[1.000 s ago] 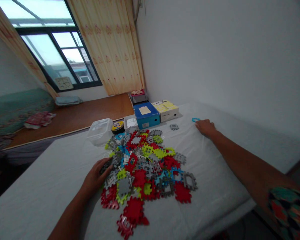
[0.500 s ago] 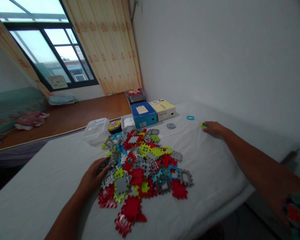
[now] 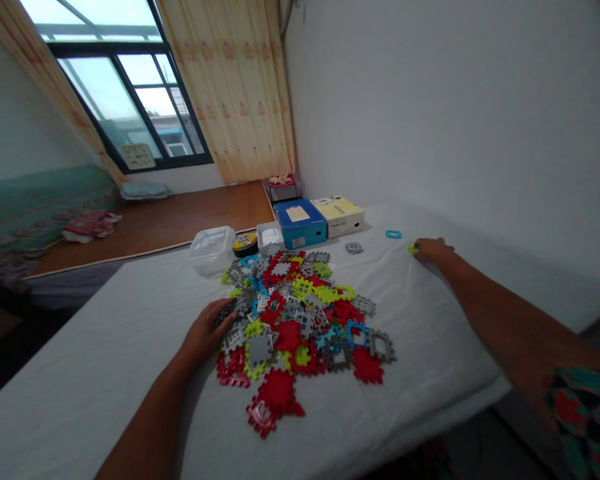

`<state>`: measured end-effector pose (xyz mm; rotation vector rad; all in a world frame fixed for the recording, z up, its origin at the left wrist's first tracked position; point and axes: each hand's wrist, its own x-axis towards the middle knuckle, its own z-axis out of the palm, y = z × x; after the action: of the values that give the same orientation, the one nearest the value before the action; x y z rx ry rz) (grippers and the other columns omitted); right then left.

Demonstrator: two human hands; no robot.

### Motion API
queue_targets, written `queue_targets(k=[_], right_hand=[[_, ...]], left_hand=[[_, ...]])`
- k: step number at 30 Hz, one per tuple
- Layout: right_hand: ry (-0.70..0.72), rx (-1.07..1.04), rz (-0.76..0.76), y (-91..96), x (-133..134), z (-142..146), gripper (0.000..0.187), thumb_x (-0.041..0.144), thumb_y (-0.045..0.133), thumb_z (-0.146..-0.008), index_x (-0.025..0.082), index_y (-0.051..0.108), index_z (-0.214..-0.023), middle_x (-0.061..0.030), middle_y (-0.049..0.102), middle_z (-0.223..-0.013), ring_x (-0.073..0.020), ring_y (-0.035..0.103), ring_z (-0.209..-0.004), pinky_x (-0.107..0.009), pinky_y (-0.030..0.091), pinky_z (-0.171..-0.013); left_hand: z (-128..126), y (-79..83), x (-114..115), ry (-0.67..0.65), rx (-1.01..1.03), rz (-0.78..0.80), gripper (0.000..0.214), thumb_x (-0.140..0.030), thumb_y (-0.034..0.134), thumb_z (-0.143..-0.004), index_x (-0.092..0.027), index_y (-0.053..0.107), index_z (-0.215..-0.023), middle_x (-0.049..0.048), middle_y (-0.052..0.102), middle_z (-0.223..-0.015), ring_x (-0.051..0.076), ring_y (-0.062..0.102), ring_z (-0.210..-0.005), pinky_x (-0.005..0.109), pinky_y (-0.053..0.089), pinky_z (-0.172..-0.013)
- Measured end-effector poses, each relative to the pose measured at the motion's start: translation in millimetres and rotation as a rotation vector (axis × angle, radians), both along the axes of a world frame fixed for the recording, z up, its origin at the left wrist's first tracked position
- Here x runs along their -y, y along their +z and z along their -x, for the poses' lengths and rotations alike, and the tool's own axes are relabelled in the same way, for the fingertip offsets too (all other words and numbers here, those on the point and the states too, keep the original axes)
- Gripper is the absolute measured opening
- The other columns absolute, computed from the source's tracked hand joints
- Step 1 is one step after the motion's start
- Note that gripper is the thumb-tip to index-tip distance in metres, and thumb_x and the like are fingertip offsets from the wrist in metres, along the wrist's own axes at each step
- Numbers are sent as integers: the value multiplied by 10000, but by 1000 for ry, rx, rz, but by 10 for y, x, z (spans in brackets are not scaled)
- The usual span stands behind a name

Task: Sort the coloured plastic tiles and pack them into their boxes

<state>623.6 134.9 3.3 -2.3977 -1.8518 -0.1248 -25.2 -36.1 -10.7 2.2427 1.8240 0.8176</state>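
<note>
A heap of flat, notched plastic building tiles (image 3: 289, 335) in red, grey, lime green, blue and white lies on a white-covered surface (image 3: 130, 333). At the heap's left edge rests my left hand (image 3: 205, 335), its thumb and fingers apart around dark grey tiles. My right hand (image 3: 434, 251) reaches far out to the right, fingers pinched on a small lime green tile (image 3: 413, 249) at the cloth. Most of that tile is hidden by the fingers. Nearby lie a single blue tile frame (image 3: 393, 234) and a grey lattice tile (image 3: 354, 248), apart from the heap.
Behind the heap stand a clear plastic tub (image 3: 211, 250), a round black-and-yellow tin (image 3: 245, 244), a small white container (image 3: 270, 237), a blue box (image 3: 300, 225) and a yellow-and-white box (image 3: 338, 217). A white wall (image 3: 430, 120) runs along the right side.
The whole view has shifted, so everything appears farther right. My left hand stays at the heap's edge, and my right hand keeps its pinch on the lime green tile in about the same place.
</note>
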Motion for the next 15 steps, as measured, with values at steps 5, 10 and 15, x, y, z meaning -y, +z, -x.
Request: queue_targets(k=[5,10,15], right_hand=[[498,-205,160,359,161,896,408,373,609,-843,217,660,-1217,-128,627,-1286,-299,578,-1145,-464,468,-957],[1198,-632,438,531,523,1903,615,558,711,-752,230,635,-1267,-77,653,-1240,-227,613,-1087,-313,508,-878],[1362,-581,350,471,710,2235,658,565,782,-677,225,667,-1229,-100,636,-1218,-233,601,-1080,-318,496,-871]], left_hand=[[-16,24,4,-9,-9,3,652,-668,456,-852,-169,622,-1238,142,634,-1245,284,605,-1164,441,466,-1040],[-42,52,41,-2,-1,6,632,-654,457,-862,-181,615,-1251,133,624,-1268,277,598,-1173,444,461,-1046],[-64,62,67,-5,9,29,615,-634,470,-866,-179,609,-1257,129,618,-1281,273,584,-1190,442,450,-1056]])
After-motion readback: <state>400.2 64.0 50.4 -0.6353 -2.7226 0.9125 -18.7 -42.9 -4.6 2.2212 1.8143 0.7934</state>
